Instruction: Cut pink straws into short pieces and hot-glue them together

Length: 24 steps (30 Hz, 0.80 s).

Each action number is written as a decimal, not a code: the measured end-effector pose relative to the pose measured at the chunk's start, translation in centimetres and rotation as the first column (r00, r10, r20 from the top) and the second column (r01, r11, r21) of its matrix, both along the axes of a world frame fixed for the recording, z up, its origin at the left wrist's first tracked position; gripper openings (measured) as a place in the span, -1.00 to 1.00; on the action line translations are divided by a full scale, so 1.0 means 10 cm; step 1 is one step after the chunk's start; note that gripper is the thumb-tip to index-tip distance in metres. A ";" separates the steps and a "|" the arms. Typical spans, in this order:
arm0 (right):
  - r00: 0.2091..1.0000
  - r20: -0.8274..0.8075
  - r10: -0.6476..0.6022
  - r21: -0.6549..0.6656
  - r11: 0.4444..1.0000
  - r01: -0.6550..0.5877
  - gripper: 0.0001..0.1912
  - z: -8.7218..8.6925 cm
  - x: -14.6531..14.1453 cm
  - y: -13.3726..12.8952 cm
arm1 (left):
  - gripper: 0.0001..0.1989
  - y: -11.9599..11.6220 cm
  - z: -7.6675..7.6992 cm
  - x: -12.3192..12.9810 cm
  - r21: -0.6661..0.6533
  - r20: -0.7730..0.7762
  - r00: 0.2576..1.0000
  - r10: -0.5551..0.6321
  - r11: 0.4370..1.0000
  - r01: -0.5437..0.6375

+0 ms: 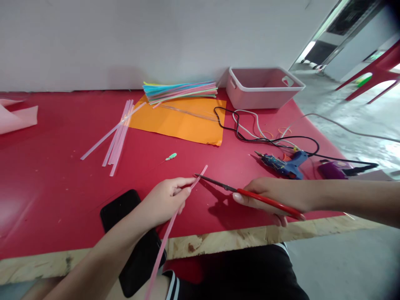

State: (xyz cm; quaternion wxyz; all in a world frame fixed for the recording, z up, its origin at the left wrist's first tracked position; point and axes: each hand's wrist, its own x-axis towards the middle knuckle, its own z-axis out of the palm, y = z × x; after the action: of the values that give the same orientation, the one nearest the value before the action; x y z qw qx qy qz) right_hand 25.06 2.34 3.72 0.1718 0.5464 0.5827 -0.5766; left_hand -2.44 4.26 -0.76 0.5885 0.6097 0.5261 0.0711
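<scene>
My left hand (pixel 171 198) pinches a long pink strip (pixel 163 246) near its upper end, with the rest hanging down over the table's front edge. My right hand (pixel 265 193) is closed round the red handles of a pair of scissors (pixel 233 188). The scissor blades point left and lie across the strip just beyond my left fingertips. Whether the blades are fully closed is too small to tell. A small green piece (pixel 171 156) lies on the red table behind my left hand.
Behind are pink strips (pixel 118 137), an orange sheet (pixel 187 125), a coloured bundle (pixel 179 91) and a pink basket (pixel 262 98). Cables and a blue glue gun (pixel 289 164) lie at the right. One black phone (pixel 120 208) lies beneath my left forearm, another (pixel 140 264) nearer me.
</scene>
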 end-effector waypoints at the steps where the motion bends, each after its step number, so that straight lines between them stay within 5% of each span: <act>1: 1.000 0.020 -0.014 -0.007 1.000 0.015 -0.29 0.00 0.00 0.00 | -0.46 0.00 0.00 0.00 -0.003 0.000 1.000 0.000 1.000 0.000; 24: 0.998 0.064 -0.015 -0.007 1.000 0.015 -0.24 0.08 -0.04 0.00 | -0.42 0.00 -0.03 -0.02 0.010 -0.006 1.000 0.001 1.000 -0.001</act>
State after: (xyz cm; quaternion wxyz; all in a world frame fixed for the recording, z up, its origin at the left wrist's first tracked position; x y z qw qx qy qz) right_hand 24.63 2.30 4.56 0.1880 0.5684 0.5707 -0.5621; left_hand -2.64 4.27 -1.08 0.5840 0.6126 0.5277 0.0721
